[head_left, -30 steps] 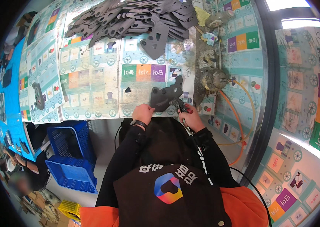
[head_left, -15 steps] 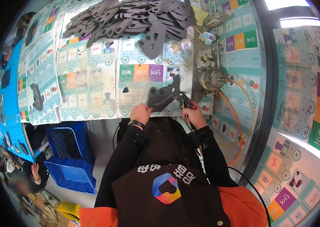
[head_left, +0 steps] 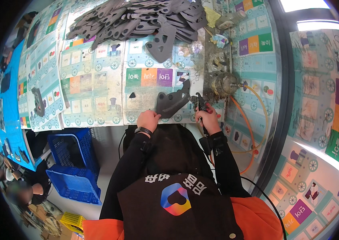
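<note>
A dark grey, flat, curved part (head_left: 172, 105) with holes lies at the table's near edge. My left hand (head_left: 148, 121) pinches its lower left corner between thumb and fingers. My right hand (head_left: 209, 121) is wrapped round a dark hand tool (head_left: 198, 102) with red on its grip; its exact kind is not clear. The tool's head is just right of the part, with a small gap between them. Left of the part, a small black triangular piece (head_left: 132, 95) rests on the table.
Similar grey parts form a large pile (head_left: 137, 22) at the back. A grimy round metal device (head_left: 224, 84) with yellow and orange hoses (head_left: 242, 120) stands at the right. Blue crates (head_left: 75, 185) are below the table's left side. Another person (head_left: 37, 189) is at the far left.
My right hand has drawn the tool a little to the right, away from the grey part. My left hand and the part have hardly moved.
</note>
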`<state>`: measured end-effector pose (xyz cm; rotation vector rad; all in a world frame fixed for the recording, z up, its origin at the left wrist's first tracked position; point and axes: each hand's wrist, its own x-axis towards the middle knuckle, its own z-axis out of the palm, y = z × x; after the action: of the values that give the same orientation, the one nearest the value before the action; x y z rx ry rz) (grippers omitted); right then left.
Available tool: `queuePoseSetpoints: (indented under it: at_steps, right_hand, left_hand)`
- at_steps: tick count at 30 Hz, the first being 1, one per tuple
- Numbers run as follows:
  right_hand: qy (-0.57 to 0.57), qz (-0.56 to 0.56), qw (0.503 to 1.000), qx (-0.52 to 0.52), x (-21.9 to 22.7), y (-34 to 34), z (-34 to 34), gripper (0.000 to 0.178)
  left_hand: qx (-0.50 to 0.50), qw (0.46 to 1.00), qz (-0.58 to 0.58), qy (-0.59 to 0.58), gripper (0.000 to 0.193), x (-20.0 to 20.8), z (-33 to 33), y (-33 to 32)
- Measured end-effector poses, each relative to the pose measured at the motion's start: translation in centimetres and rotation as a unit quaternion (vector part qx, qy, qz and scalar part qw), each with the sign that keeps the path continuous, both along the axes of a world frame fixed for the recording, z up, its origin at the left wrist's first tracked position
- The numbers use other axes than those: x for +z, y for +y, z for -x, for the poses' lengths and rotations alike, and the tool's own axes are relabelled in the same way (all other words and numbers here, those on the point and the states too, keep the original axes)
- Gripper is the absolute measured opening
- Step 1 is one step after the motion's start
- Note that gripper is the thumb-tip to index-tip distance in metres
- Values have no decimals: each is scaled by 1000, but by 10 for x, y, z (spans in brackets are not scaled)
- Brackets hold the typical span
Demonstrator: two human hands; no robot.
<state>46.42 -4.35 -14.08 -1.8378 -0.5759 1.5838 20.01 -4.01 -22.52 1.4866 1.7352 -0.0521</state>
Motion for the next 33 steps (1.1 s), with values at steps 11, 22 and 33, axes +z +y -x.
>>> queuePoseSetpoints:
  at_steps: [11, 22, 33]
  right_hand:
    - [2, 8, 1000, 23, -4, 3, 8, 17]
    - [-6, 28, 996, 80, -7, -8, 7, 18]
    - [12, 20, 997, 71, 5, 5, 21, 18]
  left_hand:
    - [3, 1000, -9, -8, 28, 0, 0, 0]
    - [2, 1000, 3, -10, 29, -2, 3, 0]
    - [12, 1000, -11, -18, 28, -8, 3, -4]
